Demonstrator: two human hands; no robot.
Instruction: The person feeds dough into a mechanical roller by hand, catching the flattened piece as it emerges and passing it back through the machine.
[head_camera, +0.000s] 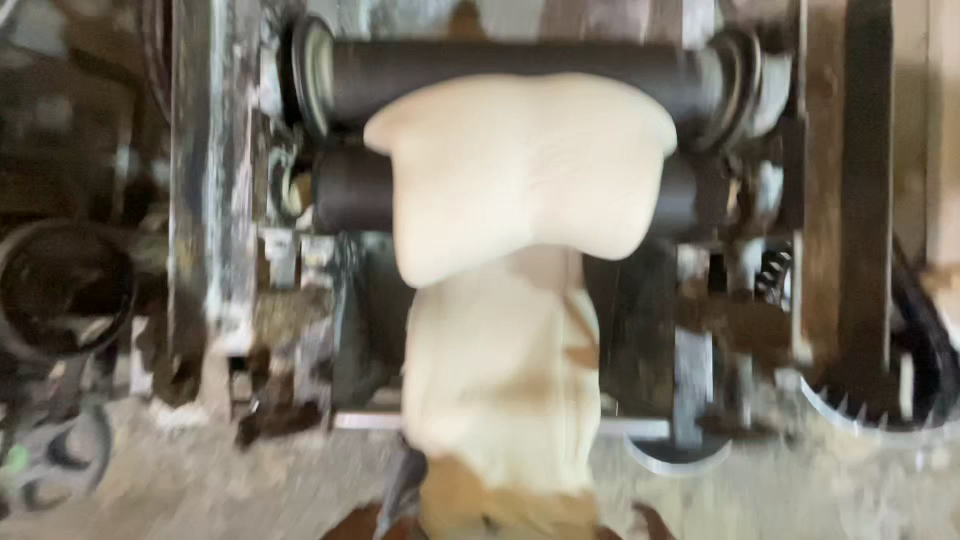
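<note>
A pale cream sheet of dough is seen draped over 2 dark rollers of a machine, at the far middle of the view. The sheet is spread wide across the rollers, and a narrower length of it hangs down toward the near edge. At the bottom of the frame the lower end of that length is met by a tan shape, which may be a hand or a sleeve; this cannot be told, since it is blurred and cut off by the edge. Neither hand can be made out clearly, so the grip of each cannot be judged.

The upper roller is capped by round flanges at its left and right ends. To the left a worn, paint-flecked metal frame post is set upright, and further left a dark round container is seen. To the right a toothed wheel is partly shown beside a dark belt, with a small coil spring near them. A dusty floor lies along the near side.

The whole view is smeared by motion, so fine detail of the machine is lost.
</note>
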